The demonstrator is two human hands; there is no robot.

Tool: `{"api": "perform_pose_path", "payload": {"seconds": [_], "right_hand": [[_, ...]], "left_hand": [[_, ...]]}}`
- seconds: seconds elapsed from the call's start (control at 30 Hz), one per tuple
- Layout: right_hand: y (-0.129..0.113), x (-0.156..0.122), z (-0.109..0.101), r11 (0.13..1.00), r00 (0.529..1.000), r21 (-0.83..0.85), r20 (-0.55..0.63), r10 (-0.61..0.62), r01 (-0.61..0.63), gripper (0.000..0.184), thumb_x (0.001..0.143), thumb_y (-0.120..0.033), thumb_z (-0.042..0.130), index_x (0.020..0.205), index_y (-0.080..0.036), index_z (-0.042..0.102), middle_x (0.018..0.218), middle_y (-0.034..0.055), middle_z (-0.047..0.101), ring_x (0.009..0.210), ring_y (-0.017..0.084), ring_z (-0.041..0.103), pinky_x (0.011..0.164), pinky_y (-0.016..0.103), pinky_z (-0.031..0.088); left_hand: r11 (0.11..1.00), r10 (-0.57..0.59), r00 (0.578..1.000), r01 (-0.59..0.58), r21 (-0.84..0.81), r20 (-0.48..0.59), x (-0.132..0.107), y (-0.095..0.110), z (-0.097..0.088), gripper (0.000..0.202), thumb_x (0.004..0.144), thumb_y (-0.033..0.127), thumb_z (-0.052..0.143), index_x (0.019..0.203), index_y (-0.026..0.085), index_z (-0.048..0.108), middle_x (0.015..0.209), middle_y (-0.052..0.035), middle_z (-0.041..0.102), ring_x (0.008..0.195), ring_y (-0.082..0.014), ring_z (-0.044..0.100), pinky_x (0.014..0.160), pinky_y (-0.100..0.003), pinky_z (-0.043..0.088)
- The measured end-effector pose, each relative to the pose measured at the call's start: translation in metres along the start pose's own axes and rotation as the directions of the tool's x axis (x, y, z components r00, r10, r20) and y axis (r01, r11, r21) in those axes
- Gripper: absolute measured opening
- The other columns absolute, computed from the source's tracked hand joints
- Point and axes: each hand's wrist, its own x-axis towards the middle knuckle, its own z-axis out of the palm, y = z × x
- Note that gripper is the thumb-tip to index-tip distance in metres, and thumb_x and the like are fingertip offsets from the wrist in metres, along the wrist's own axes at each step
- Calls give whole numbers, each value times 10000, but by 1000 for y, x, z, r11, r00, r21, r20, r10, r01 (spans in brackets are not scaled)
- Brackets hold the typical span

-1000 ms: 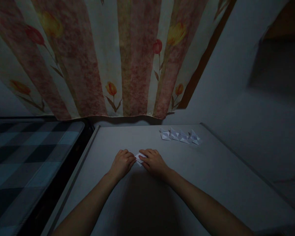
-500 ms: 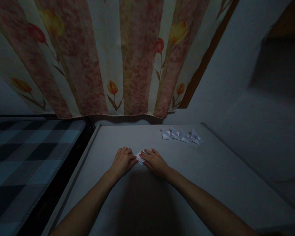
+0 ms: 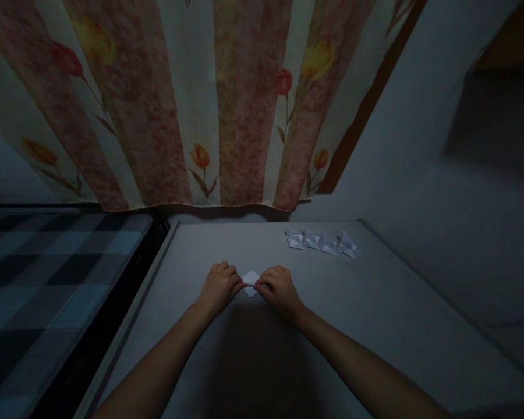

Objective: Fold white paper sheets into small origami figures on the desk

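Note:
A small folded piece of white paper (image 3: 251, 278) lies between my two hands over the table, its corners pointing away from me and toward me. My left hand (image 3: 222, 284) pinches its left corner between thumb and curled fingers. On the opposite side, my right hand (image 3: 280, 291) pinches the right corner the same way. A crease line runs across the paper from one pinch to the other. Fine details of the folds are too small and dim to make out.
Several folded white paper figures (image 3: 321, 241) stand in a row at the table's back right. The white table (image 3: 192, 241) has a raised left edge. Beyond it hangs a tulip-patterned curtain (image 3: 244, 116). A checkered mattress (image 3: 56, 279) is on the left, across a dark gap.
My right hand has gone from lying with fingers stretched over the paper to pinching its right corner. More of the paper shows now. My left hand has hardly moved.

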Motion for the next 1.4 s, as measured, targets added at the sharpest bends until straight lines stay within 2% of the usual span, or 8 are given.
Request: {"api": "perform_pose_path", "payload": {"seconds": [0.13,0.4,0.63,0.77,0.93,1.13,1.27,1.4], "right_hand": [[2,1,-3,997,997,44,39,64,-65,96,798,-294,697,755,-211,716,801,23,698,818,177,598,791,318,354],[0,4,0,964,965,-54,19,263,-261,192,831,-345,650,718,-194,680,797,8,692,858,187,570,799,338,271],[-1,13,4,945,956,-189,71,285,-268,227,881,-332,582,733,-169,637,818,37,677,871,203,549,761,331,251],[0,10,4,969,976,-147,67,210,-198,208,875,-340,595,757,-171,620,807,30,654,843,189,539,753,320,272],[7,3,2,999,997,-38,71,-28,31,137,799,-333,697,881,-225,679,885,19,646,883,180,539,777,309,325],[10,0,1,954,962,-152,134,-238,257,104,862,-245,612,870,-215,712,851,36,660,808,173,532,726,296,369],[10,-1,0,948,954,-156,158,-255,279,133,869,-213,592,931,-204,710,881,45,660,820,175,533,733,298,382],[11,1,0,975,968,-72,156,-196,209,141,842,-227,637,956,-242,718,901,34,650,852,170,538,753,299,376]], "left_hand": [[1000,4,1000,-4,-30,8,0,-1,0,267,889,389,533,777,196,680,802,-53,640,821,-201,500,715,-342,343],[973,-155,987,160,-163,44,6,3,2,207,863,340,581,767,197,696,800,-51,658,817,-194,542,759,-333,373],[937,-278,956,292,-194,98,12,9,-1,164,840,319,592,766,203,681,794,-42,659,807,-198,559,741,-327,381],[967,-170,984,176,-182,48,8,9,1,142,832,330,610,853,207,676,869,-47,649,840,-202,554,753,-333,394],[983,13,1000,-16,-180,-19,2,6,9,124,863,238,568,910,214,680,909,-53,652,871,-190,555,773,-322,421],[991,132,986,-127,-49,98,0,13,-1,139,833,165,534,859,191,669,822,-49,638,798,-184,566,728,-308,446],[989,145,978,-144,-13,150,1,17,-11,142,843,192,518,838,185,660,817,-49,625,767,-181,566,713,-317,442],[991,134,977,-130,-33,164,2,16,-12,167,877,262,521,882,192,672,854,-50,631,792,-182,565,733,-327,430]]}}
